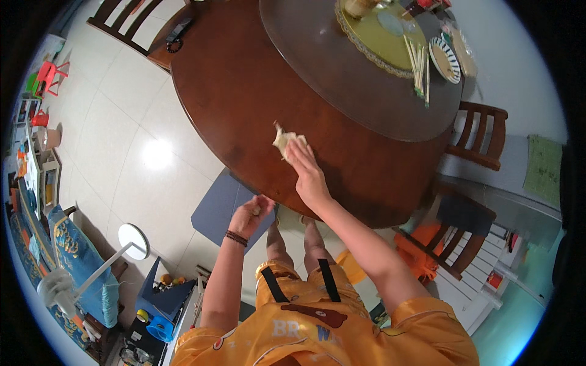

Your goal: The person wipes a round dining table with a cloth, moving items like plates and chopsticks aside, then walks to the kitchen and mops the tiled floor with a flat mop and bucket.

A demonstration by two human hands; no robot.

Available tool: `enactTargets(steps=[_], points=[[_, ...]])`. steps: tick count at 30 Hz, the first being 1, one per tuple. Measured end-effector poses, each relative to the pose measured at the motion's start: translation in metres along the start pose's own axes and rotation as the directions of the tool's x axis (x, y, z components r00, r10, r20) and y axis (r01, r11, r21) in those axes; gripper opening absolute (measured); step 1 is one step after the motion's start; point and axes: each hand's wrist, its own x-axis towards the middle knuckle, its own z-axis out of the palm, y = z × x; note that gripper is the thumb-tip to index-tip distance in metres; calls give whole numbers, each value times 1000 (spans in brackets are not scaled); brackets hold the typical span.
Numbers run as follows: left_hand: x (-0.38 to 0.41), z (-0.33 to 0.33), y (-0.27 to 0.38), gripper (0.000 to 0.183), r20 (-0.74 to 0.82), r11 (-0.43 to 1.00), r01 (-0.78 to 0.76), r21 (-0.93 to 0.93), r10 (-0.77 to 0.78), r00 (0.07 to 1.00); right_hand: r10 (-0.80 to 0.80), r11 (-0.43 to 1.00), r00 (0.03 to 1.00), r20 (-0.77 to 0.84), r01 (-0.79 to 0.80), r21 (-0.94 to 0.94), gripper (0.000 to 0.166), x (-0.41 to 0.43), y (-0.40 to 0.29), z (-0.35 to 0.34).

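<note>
A pale cloth (283, 139) lies bunched on the dark wooden tabletop (238, 105). My right hand (307, 176) presses on it, fingers stretched out over its near part. At the near left edge of the table is my left hand (254, 212), with curled fingers and a beaded bracelet at the wrist. Whether those fingers hold anything cannot be told. Beyond the cloth, a raised round turntable (316, 59) covers the far part of the table.
On the turntable are a yellow-green mat (389, 45), several packed chopsticks (419, 68) and a striped-rim plate (444, 59). Wooden chairs stand at the far left (123, 27) and right (480, 135). A blue-grey folded board (219, 206) is below the near left edge; a white fan (59, 290) stands left.
</note>
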Motion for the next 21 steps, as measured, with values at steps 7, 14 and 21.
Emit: enactTargets(steps=[7,14,21], points=[[5,11,18,33,129,958,284,-28,-279,952,190,980,911,-366,-201,9,61,6,20,-50],[13,11,23,44,285,907,421,12,-406,868,-14,985,980,-199,-20,-169,52,105,42,-2],[18,20,19,44,213,866,497,-49,-477,852,-335,939,920,-203,310,-145,46,254,40,53]])
